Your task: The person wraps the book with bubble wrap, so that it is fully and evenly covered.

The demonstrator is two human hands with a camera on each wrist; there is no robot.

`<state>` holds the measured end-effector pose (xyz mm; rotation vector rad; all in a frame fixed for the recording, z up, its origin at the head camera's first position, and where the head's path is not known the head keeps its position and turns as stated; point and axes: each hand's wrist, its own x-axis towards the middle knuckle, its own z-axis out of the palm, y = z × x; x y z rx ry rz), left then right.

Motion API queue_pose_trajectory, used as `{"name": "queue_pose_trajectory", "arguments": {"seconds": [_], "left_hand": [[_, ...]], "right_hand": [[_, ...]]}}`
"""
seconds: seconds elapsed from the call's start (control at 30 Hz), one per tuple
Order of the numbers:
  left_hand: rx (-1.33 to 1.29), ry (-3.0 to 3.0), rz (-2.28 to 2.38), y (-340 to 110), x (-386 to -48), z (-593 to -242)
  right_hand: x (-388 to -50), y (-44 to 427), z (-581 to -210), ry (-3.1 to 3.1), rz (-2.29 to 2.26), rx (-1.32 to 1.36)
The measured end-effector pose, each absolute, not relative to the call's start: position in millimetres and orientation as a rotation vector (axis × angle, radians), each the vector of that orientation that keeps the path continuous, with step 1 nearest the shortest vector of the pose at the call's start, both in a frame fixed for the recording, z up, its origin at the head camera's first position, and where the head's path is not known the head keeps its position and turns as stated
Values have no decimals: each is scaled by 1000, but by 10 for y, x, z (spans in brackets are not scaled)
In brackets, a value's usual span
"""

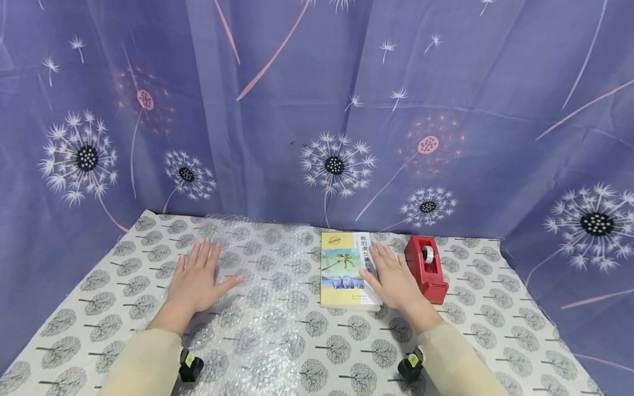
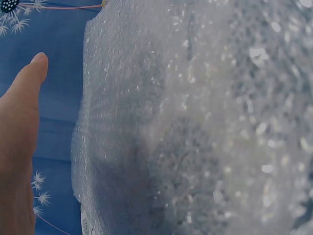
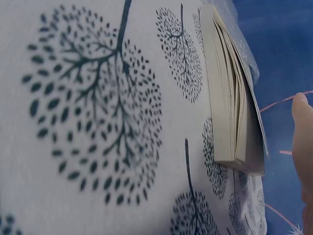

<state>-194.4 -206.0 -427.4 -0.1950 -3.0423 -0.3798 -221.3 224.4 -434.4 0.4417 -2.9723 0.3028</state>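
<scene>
In the head view, a clear sheet of bubble wrap (image 1: 269,308) covers the left-middle part of the table. My left hand (image 1: 195,283) is spread flat with straight fingers at its left side; whether the palm touches is hard to tell. A paperback book (image 1: 342,264) with a yellow cover and a palm-tree picture lies face up right of the wrap. Over its right edge extends my right hand (image 1: 395,280), fingers straight, gripping nothing. Just right of that hand stands a red tape dispenser (image 1: 430,269) with a roll in it. The right wrist view shows the book's page edges (image 3: 227,98), slightly fanned.
A white tablecloth (image 1: 475,330) printed with grey trees covers the table. Behind it hangs a purple-blue curtain (image 1: 267,137) with dandelions, bordering the table's back and sides. Each wrist carries a small black camera, such as the left camera (image 1: 190,366).
</scene>
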Motion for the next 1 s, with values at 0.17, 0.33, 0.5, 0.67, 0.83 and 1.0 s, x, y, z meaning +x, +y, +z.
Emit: {"name": "queue_pose_trajectory", "arguments": {"seconds": [0.17, 0.33, 0.5, 0.67, 0.83, 1.0], "left_hand": [[-186, -3055, -378, -2061, -1948, -4275], [-177, -3067, -391, -2055, -1933, -4261], [-176, -3075, -408, -2062, -1912, -4259], [-166, -3082, -428, -2084, -1891, -4253], [-164, -3091, -437, -2101, -1867, -4249], [-151, -3100, -461, -2112, -1845, -4248]], "right_hand": [[-2251, 2181, -4357, -2980, 332, 460], [-2262, 2087, -4361, -2982, 337, 489], [-2244, 2000, -4342, -2981, 336, 515], [-2244, 1940, -4346, -2986, 332, 536], [-2238, 1885, -4367, -2985, 328, 550], [-2221, 1817, -4372, -2987, 333, 564]]}}
